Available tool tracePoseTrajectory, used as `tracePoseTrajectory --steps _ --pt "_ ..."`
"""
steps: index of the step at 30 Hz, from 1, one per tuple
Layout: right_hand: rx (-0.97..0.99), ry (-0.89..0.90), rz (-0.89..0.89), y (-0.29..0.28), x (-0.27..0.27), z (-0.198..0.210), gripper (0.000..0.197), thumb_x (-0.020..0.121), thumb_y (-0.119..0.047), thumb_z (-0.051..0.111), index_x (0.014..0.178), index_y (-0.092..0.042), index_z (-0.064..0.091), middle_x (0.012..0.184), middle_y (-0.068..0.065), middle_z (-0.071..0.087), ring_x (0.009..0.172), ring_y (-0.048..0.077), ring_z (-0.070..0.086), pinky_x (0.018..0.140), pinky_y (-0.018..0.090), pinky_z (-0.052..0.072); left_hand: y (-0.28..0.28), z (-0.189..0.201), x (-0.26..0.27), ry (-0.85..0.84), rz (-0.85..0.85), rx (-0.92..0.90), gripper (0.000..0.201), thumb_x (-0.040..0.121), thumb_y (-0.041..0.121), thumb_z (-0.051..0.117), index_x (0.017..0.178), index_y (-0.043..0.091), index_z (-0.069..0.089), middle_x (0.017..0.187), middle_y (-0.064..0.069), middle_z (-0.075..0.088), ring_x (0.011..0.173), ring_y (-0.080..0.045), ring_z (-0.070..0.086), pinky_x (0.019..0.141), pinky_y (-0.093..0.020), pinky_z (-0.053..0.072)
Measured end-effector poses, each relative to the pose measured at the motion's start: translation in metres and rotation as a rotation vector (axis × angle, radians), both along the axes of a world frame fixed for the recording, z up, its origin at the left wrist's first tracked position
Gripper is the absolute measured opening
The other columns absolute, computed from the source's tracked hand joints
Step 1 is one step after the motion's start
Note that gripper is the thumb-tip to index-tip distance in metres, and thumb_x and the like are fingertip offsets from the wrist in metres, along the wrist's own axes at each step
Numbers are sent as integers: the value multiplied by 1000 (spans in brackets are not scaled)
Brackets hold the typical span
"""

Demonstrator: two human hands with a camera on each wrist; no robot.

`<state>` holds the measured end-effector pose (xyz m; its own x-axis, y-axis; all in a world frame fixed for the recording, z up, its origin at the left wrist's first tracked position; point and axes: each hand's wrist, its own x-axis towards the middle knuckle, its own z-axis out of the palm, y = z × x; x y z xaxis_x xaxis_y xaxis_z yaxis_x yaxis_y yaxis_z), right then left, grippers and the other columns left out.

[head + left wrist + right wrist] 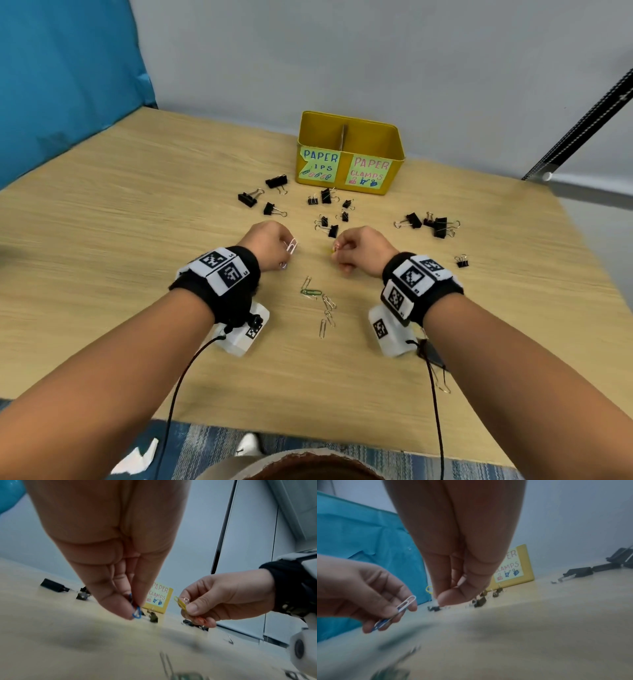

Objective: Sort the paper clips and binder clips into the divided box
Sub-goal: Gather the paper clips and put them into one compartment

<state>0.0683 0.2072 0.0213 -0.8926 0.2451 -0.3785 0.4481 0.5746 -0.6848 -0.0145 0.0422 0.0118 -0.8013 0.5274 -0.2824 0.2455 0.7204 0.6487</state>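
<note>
My left hand (274, 245) pinches a white paper clip (291, 246) and a blue paper clip (136, 612) a little above the table; the white clip (406, 603) shows clearly in the right wrist view. My right hand (359, 248) pinches a yellow paper clip (180, 603) together with a pinkish one (186, 600). The yellow divided box (349, 154) stands at the back, labelled PAPER CLIPS on the left and PAPER CLAMPS on the right. Several loose paper clips (320, 301) lie between my wrists. Black binder clips (329, 212) are scattered in front of the box.
More binder clips (431, 224) lie to the right, one small binder clip (461, 262) sits alone beside my right wrist, and others (263, 200) lie left of the box. A blue panel (65, 85) stands along the table's left edge. A grey wall is behind the box.
</note>
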Motion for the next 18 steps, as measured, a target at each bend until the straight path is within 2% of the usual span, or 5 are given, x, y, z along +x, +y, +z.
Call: tracePoseTrajectory --steps 2,5,12,15,18 --pt "-29 74 -46 11 -19 16 16 88 -4 61 77 -15 57 67 3 61 57 12 57 73 30 55 10 12 -17 -21 58 108 27 83 -6 60 110 1 65 99 -16 63 72 -22 63 78 -37 58" --pt "-110 207 -132 26 -55 42 20 86 0 62 72 -14 56 67 7 60 55 15 57 72 36 55 31 36 -46 -20 174 313 29 86 -5 60 114 0 61 94 -11 61 77 -23 63 80 -35 57" --pt "-68 416 -373 43 -151 79 29 85 -3 64 63 -17 52 58 0 56 44 9 52 50 18 48 87 73 -122 161 280 483 27 84 0 64 110 3 66 87 -5 59 84 -25 65 86 -39 57" --pt "58 428 -420 51 -179 72 11 86 -8 64 76 -10 63 64 2 60 47 11 55 43 13 47 106 71 -145 230 272 438 26 84 3 64 109 5 68 86 -4 61 83 -19 62 87 -29 54" --pt "151 408 -413 55 -199 58 14 87 -10 64 96 -3 71 92 13 73 78 25 69 73 31 60 119 61 -158 267 254 363 28 87 9 63 115 6 67 101 -9 70 94 -20 65 89 -25 50"
